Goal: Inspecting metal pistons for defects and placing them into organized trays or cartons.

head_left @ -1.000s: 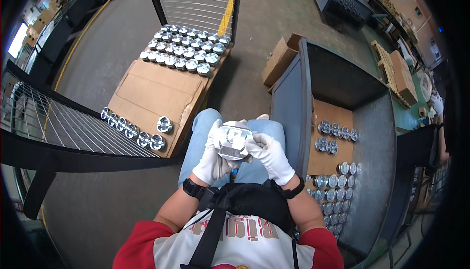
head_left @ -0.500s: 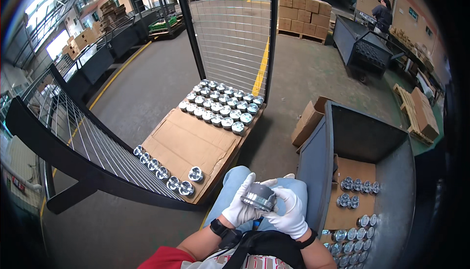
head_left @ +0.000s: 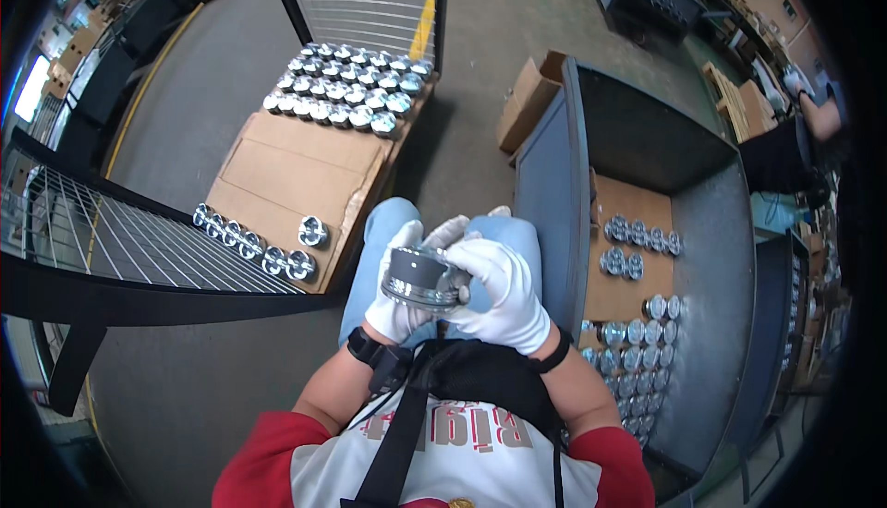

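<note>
A metal piston [head_left: 415,273] with a dark grey skirt and shiny ring grooves is held above my lap. Its grooved end points down toward me. White-gloved, my left hand [head_left: 392,314] wraps its left side and underside. My right hand [head_left: 506,294], gloved too, closes on its right side, fingers curled near the pin bore. To the left, a single piston [head_left: 313,231] stands on a cardboard sheet [head_left: 277,172], near a short row of pistons [head_left: 249,245] along the wire side. Several rows of pistons [head_left: 346,92] fill the sheet's far end.
On my right stands a deep grey metal bin [head_left: 575,129], with cardboard and several pistons [head_left: 637,360] inside. Wire mesh panels [head_left: 360,0] bound the cart on the left. An open cardboard box [head_left: 531,102] leans by the bin. Another person [head_left: 785,152] is at the far right.
The view has tilted down and shifted right, so the cart and bin sit higher and further left. Both hands still hold the piston, which has turned slightly. Another person now shows at the right edge.
</note>
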The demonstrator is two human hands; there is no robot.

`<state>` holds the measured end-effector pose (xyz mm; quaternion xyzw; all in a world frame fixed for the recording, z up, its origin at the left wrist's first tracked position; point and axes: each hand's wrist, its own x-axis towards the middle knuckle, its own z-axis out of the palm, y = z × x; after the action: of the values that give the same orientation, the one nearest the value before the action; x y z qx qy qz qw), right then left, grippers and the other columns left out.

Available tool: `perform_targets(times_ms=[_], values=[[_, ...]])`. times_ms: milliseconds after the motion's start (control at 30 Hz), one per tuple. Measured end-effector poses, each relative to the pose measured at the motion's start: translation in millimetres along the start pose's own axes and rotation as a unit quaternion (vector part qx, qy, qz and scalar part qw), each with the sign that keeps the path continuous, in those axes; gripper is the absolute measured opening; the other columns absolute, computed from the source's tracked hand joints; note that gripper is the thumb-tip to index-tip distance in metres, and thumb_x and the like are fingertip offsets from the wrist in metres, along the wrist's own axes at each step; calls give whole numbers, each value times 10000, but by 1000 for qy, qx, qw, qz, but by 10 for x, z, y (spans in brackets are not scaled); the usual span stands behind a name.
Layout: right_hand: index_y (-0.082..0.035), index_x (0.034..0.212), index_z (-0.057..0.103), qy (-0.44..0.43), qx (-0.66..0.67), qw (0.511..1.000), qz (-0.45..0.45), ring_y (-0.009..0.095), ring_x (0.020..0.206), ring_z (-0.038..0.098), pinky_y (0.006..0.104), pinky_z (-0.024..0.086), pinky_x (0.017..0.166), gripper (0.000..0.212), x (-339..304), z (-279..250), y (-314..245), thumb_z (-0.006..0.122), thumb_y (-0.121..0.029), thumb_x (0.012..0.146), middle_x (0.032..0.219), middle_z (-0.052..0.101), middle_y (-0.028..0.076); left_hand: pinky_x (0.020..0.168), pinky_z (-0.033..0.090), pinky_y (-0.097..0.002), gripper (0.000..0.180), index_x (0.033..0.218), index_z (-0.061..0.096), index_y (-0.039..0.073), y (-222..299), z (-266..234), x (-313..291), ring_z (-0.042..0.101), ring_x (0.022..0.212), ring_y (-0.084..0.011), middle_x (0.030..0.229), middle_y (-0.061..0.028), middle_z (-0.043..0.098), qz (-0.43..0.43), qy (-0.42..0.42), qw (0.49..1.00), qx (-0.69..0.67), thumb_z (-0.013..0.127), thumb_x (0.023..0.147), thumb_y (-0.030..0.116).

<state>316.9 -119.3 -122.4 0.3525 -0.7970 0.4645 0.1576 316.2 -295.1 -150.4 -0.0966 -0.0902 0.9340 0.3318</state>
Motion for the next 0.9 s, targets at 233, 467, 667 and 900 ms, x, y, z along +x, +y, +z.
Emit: perform_targets(times_ms=[233,467,667,900], values=[[-71,1225,618,-6,35,999,4,354,1019,627,458,495,919,692,-40,38,33,862,-163,584,1127,617,131,717,603,-604,599,1415,433,37,-12,-30,-74,673,864,-495,1365,-230,526,52,54,996,39,487,986,451],[-58,1217,619,-24,35,999,17,359,998,642,449,507,903,688,-43,18,-7,875,-163,588,1106,637,139,690,614,-611,593,1428,416,34,-66,-28,-127,678,851,-498,1379,-236,513,45,38,997,51,479,991,429],[-40,1218,623,-30,47,998,28,363,995,652,445,515,888,668,-7,28,21,876,-171,614,1104,655,143,775,629,-528,523,1279,551,-51,-64,91,-136,693,958,-417,1260,-256,600,126,84,978,143,505,984,378],[-16,1209,625,-37,70,997,21,360,963,666,424,524,852,657,37,3,21,870,-153,615,1083,664,162,855,605,-508,520,1298,518,-56,-47,74,-183,659,1072,-351,1255,-235,603,143,37,969,198,471,993,363]])
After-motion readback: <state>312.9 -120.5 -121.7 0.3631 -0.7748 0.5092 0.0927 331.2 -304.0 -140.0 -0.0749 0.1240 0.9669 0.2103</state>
